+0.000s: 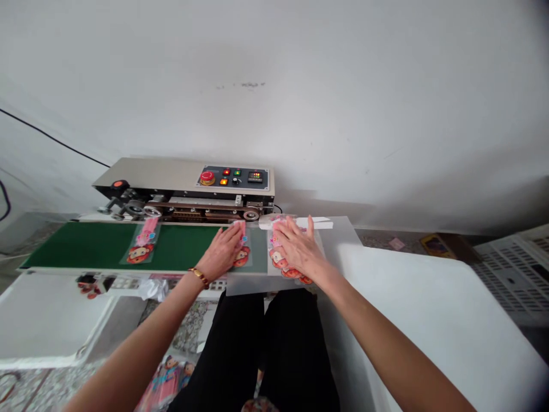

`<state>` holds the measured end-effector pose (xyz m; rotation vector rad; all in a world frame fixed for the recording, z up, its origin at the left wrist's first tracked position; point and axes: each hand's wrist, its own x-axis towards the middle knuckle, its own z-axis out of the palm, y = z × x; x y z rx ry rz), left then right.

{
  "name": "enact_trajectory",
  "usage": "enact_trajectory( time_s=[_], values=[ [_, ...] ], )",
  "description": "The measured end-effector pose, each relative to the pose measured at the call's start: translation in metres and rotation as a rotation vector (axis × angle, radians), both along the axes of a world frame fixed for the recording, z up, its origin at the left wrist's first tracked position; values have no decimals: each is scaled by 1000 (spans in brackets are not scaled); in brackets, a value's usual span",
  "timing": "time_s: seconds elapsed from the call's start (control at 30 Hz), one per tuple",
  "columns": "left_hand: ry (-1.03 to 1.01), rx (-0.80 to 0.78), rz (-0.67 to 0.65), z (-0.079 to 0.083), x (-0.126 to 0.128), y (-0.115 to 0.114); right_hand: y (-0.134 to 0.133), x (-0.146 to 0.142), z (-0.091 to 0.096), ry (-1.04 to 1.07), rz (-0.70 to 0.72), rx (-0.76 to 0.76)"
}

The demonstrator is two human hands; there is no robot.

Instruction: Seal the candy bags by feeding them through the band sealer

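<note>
My left hand [222, 250] lies with fingers outstretched on a clear plastic packet [241, 257] that holds a pink item and a red-haired cartoon head. That packet rests on the green conveyor belt [184, 243] of a band sealing machine [184, 177], its top edge by the rollers. Spread fingers of my right hand [298, 245] press flat on a pile of similar packets [291, 272] just right of the belt. Farther left on the belt lies another such packet [140, 252]. My palms hide parts of the packets beneath them.
A red stop button [207, 178] and lit switches sit on the machine's panel. White surfaces [420, 309] extend to my right, with a grey plastic crate [514, 280] beyond. A white bin [47, 320] stands below the belt's left end. Bagged cartoon items [165, 380] lie low by my legs.
</note>
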<state>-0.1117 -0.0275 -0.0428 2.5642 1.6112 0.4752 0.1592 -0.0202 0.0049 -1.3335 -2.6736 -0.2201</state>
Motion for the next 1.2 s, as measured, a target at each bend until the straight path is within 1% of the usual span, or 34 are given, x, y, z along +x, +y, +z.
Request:
enact_trajectory(
  time_s=[0.07,0.13,0.17,0.2,0.27,0.33,0.4,0.47,0.53,0.6,0.73,0.8,0.83,0.87,0.9,1.0,1.03,1.1,1.13,1.2],
  values=[
    [11,13,73,1,-20,0,3,-13,-5,5,33,14],
    [7,53,143,4,-22,-2,5,-25,-7,18,39,13],
    [-6,70,141,5,-15,-3,5,-30,-7,28,31,4],
    [-23,80,107,6,-5,-3,5,-32,-6,37,18,-8],
    [-61,77,-4,8,25,-4,2,-31,-2,44,-7,-29],
    [-77,57,-75,8,55,-3,-3,-21,3,35,-39,-37],
    [-60,34,-87,8,76,-2,-7,-7,6,19,-81,-36],
    [-30,23,-59,6,81,-1,-10,6,6,6,-107,-34],
    [-11,27,-13,3,72,-1,-11,13,3,-7,-105,-37],
    [-9,36,39,0,52,-2,-10,11,1,-14,-84,-53],
    [-26,67,108,-6,2,-5,-6,-12,-4,19,-16,-89],
    [-37,118,173,-4,-13,-7,-3,-24,-6,48,7,-92],
    [-46,145,193,-1,-14,-8,-2,-28,-7,64,9,-88],
    [-59,162,188,1,-11,-8,-1,-31,-8,80,5,-81],
    [-77,166,153,4,-3,-9,-1,-31,-8,96,-4,-72],
    [-121,106,-33,10,37,-7,-5,-24,-5,121,-29,-52],
    [-121,81,-65,11,51,-5,-7,-20,-3,119,-36,-53],
    [-97,43,-78,10,72,-2,-10,-11,-2,106,-42,-62],
    [-76,33,-75,10,77,-1,-12,-8,-2,103,-41,-62],
    [-33,33,-79,7,81,-1,-12,-6,-3,108,-38,-53]
  ],
)
